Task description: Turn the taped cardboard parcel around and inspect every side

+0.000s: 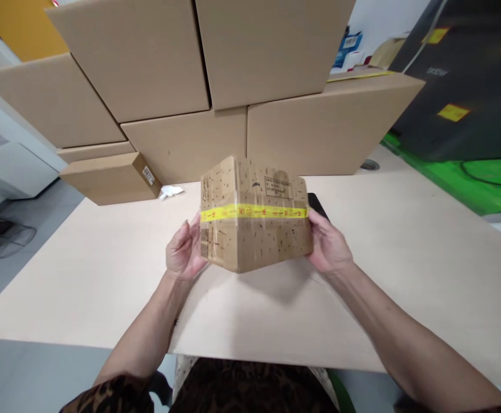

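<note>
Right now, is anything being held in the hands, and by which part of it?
Yes, a cardboard box with yellow tape: the left hand holds its left side, the right hand its right side.

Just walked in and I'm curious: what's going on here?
Someone's left hand and right hand hold a small cardboard box from opposite sides. Yellow tape runs across it, and it appears raised above the table. Large cartons are stacked behind; a flatter carton and white scrap lie to the left.
</note>
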### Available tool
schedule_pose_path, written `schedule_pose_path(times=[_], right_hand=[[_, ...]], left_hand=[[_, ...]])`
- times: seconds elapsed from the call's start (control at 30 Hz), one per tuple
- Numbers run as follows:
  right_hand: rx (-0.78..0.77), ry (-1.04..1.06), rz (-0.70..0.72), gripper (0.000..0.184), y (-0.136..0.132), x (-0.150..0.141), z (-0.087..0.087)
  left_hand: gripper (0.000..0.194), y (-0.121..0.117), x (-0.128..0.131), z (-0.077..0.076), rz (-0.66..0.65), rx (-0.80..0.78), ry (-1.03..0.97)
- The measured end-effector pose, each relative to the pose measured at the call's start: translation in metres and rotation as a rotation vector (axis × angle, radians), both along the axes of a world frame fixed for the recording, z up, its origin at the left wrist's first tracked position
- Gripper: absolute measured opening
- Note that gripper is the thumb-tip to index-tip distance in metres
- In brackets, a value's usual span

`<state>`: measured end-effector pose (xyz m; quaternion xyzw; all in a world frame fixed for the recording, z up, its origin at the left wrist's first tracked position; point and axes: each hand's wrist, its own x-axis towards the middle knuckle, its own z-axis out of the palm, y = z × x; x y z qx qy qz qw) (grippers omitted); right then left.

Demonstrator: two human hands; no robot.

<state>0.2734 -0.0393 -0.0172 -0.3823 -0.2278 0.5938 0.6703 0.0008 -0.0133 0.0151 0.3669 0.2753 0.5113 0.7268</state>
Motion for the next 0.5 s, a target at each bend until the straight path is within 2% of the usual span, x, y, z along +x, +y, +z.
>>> schedule_pose_path(times=[0.13,0.23,0.3,0.4,0.5], right_hand=[[-0.154,-0.034,0.101,0.041,-0.003,-0.015,-0.015],[-0.190,-0.194,0.117,0.043,-0.007,-0.021,-0.027],[-0.127,-0.326,0.050,0.044,-0.010,-0.020,-0.031],[0.037,-0.410,-0.065,0.040,-0.014,-0.015,-0.026],[0.086,-0.325,-0.018,0.037,-0.014,-0.015,-0.017]], left_hand=[[0.089,-0.003,0.000,0.002,0.015,0.042,0.058],[0.095,-0.004,0.002,0.001,-0.021,0.108,0.128],[0.092,-0.003,0.003,-0.004,-0.075,0.128,0.168],[0.076,-0.002,0.005,-0.014,-0.161,0.149,0.253],[0.067,-0.003,0.007,-0.023,-0.238,0.210,0.373]])
